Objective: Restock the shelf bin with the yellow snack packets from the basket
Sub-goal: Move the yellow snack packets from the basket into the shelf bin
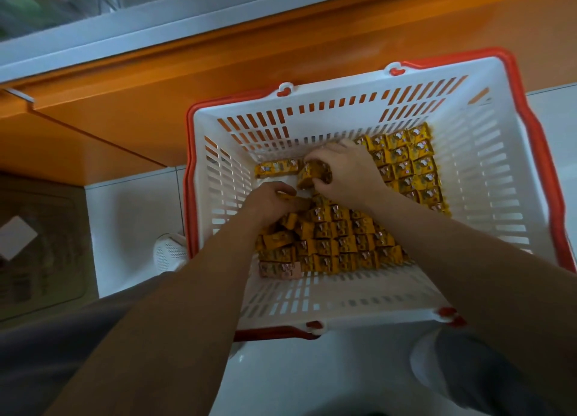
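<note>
2 bare forearms reach down into white basket [490, 178], right hand [346, 169] palm down, fingers curled round lifted clump [313, 174] toward basket's far-left corner, left hand [270, 203] just beside it, fingers bent, pinching top of yellow snack packets [343, 240] piled along near and right walls.

floor [134, 228]: white glossy tiles, lying under the basket and spreading out to its left and near side
basket [359, 290]: white, slatted, red-rimmed, sitting directly on the tiles
shoe [170, 253]: white, standing on the tiles just beside the basket's left wall
orange unit [125, 119]: standing just beyond the basket, meeting the tiles to its left
</note>
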